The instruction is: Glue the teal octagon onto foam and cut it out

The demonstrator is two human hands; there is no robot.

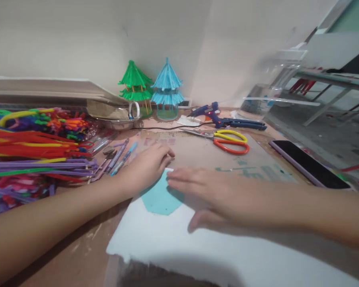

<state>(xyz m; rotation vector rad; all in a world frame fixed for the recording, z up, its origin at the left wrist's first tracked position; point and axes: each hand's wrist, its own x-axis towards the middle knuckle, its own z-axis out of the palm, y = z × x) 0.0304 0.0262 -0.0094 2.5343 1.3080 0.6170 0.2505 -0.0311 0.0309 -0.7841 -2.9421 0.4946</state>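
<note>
A teal flat piece [162, 199] with straight-cut edges lies on a large white sheet [167, 243] in front of me. My left hand [149, 165] rests at the far left side of the teal piece, palm down, its fingers slightly bent and a gap showing by the thumb. Over the right side of that piece, my right hand [206, 185] is stretched flat with the thumb apart; it is a little blurred. Part of the teal piece is hidden under both hands. I see nothing held in either one.
Scissors [224, 139] with yellow and orange handles lie beyond my hands, near a blue glue gun [206, 111]. A phone [308, 163] is at right. Pipe cleaners [32, 147] and pens [119, 159] fill the left. Green [135, 85] and blue [167, 89] roofed models stand behind.
</note>
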